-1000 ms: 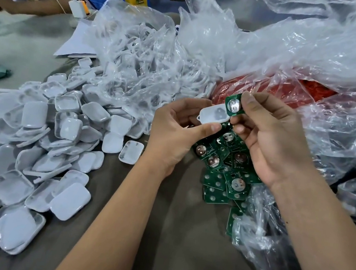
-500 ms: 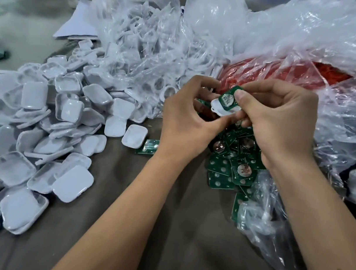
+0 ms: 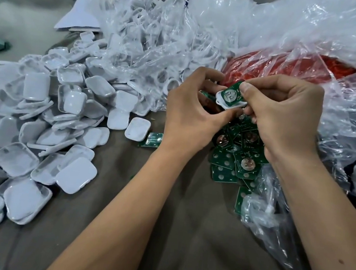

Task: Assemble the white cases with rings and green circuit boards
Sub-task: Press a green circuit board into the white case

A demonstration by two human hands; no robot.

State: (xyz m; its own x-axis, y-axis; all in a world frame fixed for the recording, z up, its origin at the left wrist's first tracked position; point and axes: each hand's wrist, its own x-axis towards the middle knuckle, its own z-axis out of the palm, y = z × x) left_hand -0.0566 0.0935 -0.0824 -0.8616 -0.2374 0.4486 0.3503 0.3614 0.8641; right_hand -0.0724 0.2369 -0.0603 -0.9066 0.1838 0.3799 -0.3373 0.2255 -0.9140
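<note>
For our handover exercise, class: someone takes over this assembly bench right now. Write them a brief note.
Left hand grips the white case from below. Right hand pinches a green circuit board, pressing it into that case; it sits tilted, not yet flush.
Spare boards lie under the hands; empty cases are heaped left; rings sit in the clear bag behind.
Left: seat this board, then continue with the pile.

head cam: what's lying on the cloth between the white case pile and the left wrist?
One loose green circuit board, lying flat on the cloth just right of the nearest white case and reaching the left hand at the wrist. Head view.
</note>
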